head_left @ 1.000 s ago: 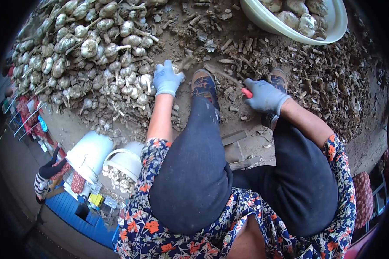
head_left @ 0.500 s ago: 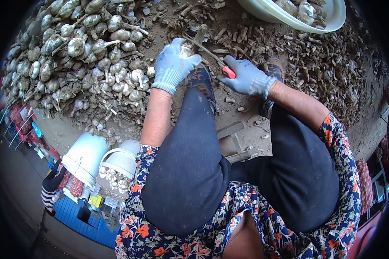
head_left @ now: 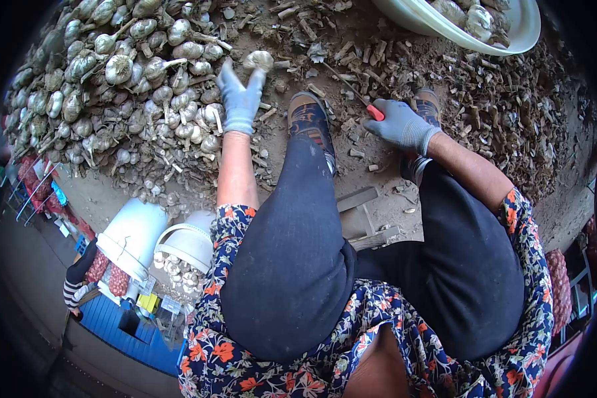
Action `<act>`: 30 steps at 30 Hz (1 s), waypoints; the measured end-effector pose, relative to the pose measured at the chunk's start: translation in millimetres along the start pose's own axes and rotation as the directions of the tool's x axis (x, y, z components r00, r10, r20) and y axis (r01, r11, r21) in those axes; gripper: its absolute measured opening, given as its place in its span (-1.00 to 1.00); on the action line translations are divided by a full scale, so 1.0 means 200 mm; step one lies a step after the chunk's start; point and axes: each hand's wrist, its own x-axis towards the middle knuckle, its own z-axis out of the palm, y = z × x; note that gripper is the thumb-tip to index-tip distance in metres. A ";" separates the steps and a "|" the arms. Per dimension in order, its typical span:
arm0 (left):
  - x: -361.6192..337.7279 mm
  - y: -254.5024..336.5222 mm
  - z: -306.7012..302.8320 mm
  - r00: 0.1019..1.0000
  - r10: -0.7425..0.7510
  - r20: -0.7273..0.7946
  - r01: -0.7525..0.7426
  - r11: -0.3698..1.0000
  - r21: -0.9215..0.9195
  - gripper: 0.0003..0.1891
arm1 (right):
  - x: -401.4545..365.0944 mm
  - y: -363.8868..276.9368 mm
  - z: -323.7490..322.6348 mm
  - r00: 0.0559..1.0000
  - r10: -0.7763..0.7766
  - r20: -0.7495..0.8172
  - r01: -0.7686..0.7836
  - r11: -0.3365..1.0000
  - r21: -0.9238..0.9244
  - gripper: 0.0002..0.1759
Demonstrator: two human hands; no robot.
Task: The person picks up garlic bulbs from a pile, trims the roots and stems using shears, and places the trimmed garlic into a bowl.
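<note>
My left hand (head_left: 240, 99), in a grey-blue glove, is open with thumb and fingers spread apart. A garlic bulb (head_left: 258, 61) shows just beyond its thumb tip, outside the grasp. To the left spreads a large heap of garlic bulbs (head_left: 119, 69), many with dry stalks. My right hand (head_left: 404, 125), gloved the same way, is closed round the red handle (head_left: 375, 113) of a knife. Its thin blade (head_left: 343, 81) points up and left over cut stalks on the ground.
A white tub (head_left: 438, 26) with garlic bulbs stands at the top right. Cut stalk pieces (head_left: 491, 109) cover the ground on the right. White buckets (head_left: 131, 232) stand at lower left, near net sacks (head_left: 119, 280) and a person in a striped sleeve (head_left: 73, 292). My shoes (head_left: 308, 123) rest among the scraps.
My left hand has moved left towards the heap and opened, letting go of the garlic bulb. The right hand has drawn the knife away to the right and slightly down.
</note>
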 end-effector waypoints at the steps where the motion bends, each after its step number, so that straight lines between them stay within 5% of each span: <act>1: 0.05 -0.05 0.02 0.988 -0.152 0.024 0.153 0.983 -0.096 -0.20 | 0.00 -0.01 -0.01 1.000 0.009 0.003 -0.009 1.000 -0.008 -0.48; 3: 0.11 -0.05 0.01 0.953 -0.298 0.062 0.304 0.936 -0.180 -0.21 | 0.00 -0.02 -0.01 1.000 0.017 0.010 -0.016 1.000 -0.010 -0.48; 5: 0.14 0.16 -0.02 0.825 -0.470 0.313 0.533 0.832 -0.157 -0.20 | 0.00 -0.02 -0.03 1.000 0.022 0.015 -0.022 0.999 -0.029 -0.49; 8: 0.20 0.12 0.03 0.747 -0.452 0.488 0.486 0.871 0.063 -0.25 | -0.01 -0.02 -0.06 0.999 0.035 -0.006 -0.035 0.998 -0.055 -0.49; 10: 0.13 0.17 0.04 0.863 -0.247 0.441 0.200 0.968 0.152 -0.36 | -0.01 -0.04 -0.09 0.999 0.044 -0.011 -0.045 0.996 -0.077 -0.49; 12: 0.02 0.17 0.04 0.919 0.007 0.395 0.110 0.956 -0.271 -0.27 | -0.01 -0.04 -0.09 0.998 0.064 -0.019 -0.065 0.994 -0.089 -0.49; 13: -0.02 0.20 0.05 0.917 0.095 0.388 0.148 0.822 -0.550 -0.20 | -0.01 -0.03 -0.09 0.995 -0.017 -0.101 0.002 0.989 -0.145 -0.49; 16: -0.11 0.36 0.03 0.837 0.293 0.462 0.196 0.628 -0.753 -0.21 | -0.05 -0.03 -0.09 0.963 -0.136 -0.232 0.069 0.958 -0.277 -0.51; 19: -0.15 0.52 -0.02 0.823 0.327 0.465 0.169 0.640 -0.749 -0.18 | -0.12 -0.12 -0.14 0.917 -0.185 -0.353 -0.009 0.875 -0.484 -0.51; 21: -0.12 0.52 -0.03 0.829 0.391 0.399 -0.028 0.743 -0.669 -0.11 | -0.16 -0.15 -0.17 0.905 -0.190 -0.380 -0.026 0.869 -0.495 -0.52; 26: -0.18 0.66 -0.03 0.906 0.287 0.310 -0.048 0.798 -0.601 0.00 | -0.19 -0.16 -0.17 0.872 -0.229 -0.432 -0.024 0.862 -0.506 -0.53; 28: -0.16 0.63 0.05 0.920 0.372 0.127 -0.328 0.904 -0.275 -0.04 | -0.19 -0.20 -0.16 0.922 -0.124 -0.367 -0.037 0.914 -0.403 -0.53; 30: -0.19 0.66 0.07 0.906 0.421 0.037 -0.414 0.902 -0.122 -0.18 | -0.17 -0.21 -0.16 0.921 -0.127 -0.369 -0.035 0.915 -0.402 -0.53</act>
